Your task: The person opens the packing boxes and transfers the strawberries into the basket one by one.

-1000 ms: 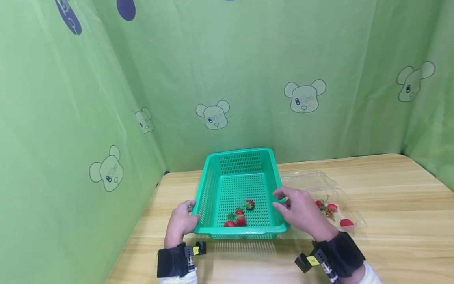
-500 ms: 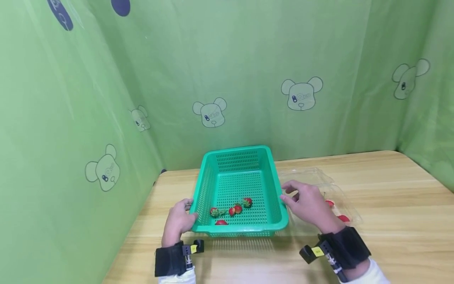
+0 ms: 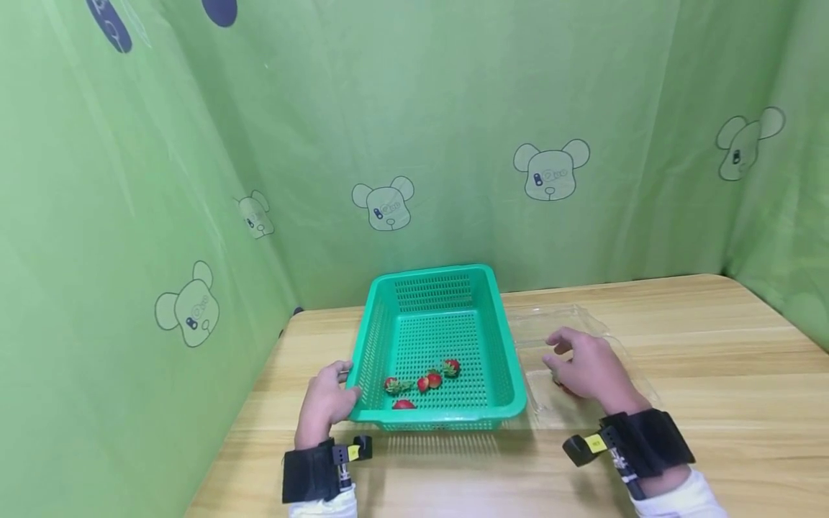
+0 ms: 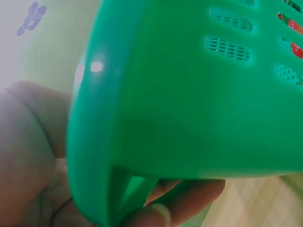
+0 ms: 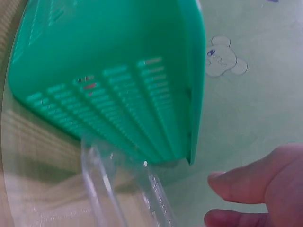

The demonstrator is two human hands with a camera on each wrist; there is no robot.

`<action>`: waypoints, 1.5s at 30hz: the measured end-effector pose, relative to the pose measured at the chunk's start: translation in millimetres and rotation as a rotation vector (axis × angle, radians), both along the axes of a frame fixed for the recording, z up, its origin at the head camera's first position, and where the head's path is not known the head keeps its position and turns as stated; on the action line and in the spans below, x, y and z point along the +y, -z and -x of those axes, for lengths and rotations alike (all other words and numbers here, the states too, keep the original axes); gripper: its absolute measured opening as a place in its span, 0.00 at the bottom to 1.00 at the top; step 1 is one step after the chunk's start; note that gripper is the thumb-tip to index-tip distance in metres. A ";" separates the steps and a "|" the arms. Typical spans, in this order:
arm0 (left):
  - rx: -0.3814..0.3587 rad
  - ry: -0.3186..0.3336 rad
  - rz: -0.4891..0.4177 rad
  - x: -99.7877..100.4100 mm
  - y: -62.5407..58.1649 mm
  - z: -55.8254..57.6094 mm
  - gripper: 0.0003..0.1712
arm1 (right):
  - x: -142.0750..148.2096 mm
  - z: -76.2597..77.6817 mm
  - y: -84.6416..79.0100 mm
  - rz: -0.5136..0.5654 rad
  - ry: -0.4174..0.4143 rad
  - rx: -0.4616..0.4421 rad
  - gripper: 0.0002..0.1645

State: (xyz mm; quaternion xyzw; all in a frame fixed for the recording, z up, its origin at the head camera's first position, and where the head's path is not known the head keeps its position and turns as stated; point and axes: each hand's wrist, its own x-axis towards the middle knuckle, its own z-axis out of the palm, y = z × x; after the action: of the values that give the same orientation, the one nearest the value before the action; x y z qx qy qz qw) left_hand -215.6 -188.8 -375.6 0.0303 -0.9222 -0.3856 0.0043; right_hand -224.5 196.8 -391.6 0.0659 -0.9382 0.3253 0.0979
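Note:
In the head view a green plastic basket (image 3: 428, 415) with slotted walls sits on the table. Several red strawberries (image 3: 451, 367) with leafy tops lie on its floor, toward the near side. My left hand (image 3: 326, 403) grips the basket's near left corner; in the left wrist view its fingers (image 4: 196, 201) curl beneath the rim. To the basket's right, my right hand (image 3: 592, 367) hovers over a clear plastic box (image 3: 540, 403), thumb and fingers apart with nothing between them. A bit of red shows under that hand; the rest of the box's contents are hidden.
The clear box's lid (image 3: 550, 320) lies folded back toward the wall, close beside the basket. A wooden table (image 3: 712, 360) carries everything. Green printed curtains (image 3: 466, 144) hang behind and on both sides.
My right hand has moved from the basket's right rim rightward over the clear box. Strawberries in the basket have rolled leftward and spread out. My left hand has stayed at its corner.

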 end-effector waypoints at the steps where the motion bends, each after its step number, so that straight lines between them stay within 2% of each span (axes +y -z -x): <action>1: 0.000 -0.001 0.001 0.1 0.0 0.1 0.29 | 1.7 0.6 0.9 -0.010 0.002 -0.018 0.18; 8: 0.013 0.008 0.010 -0.4 -0.7 0.1 0.28 | 17.5 3.8 7.2 -0.107 0.014 -0.137 0.22; 11: 0.008 0.000 -0.001 -0.2 0.1 0.2 0.28 | 23.5 4.4 10.8 -0.128 0.017 -0.193 0.19; 16: 0.010 0.001 -0.008 0.3 0.8 0.1 0.29 | 29.2 5.0 18.9 -0.095 0.002 -0.282 0.11; 18: 0.013 0.006 -0.003 0.2 0.5 0.1 0.28 | 29.9 5.6 23.0 -0.071 0.001 -0.301 0.12; 27: 0.005 0.009 -0.001 0.4 -0.7 -0.8 0.28 | 26.4 6.9 35.1 -0.071 0.035 -0.270 0.10; 45: 0.010 -0.003 -0.002 0.0 0.7 1.9 0.29 | 22.8 6.8 32.4 -0.027 0.042 -0.339 0.09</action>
State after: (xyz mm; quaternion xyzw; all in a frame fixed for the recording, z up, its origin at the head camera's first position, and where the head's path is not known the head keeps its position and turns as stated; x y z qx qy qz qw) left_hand -217.5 -188.9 -376.3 0.0299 -0.9216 -0.3868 0.0096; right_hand -231.4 219.6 -424.0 -0.0084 -0.9468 0.3170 -0.0558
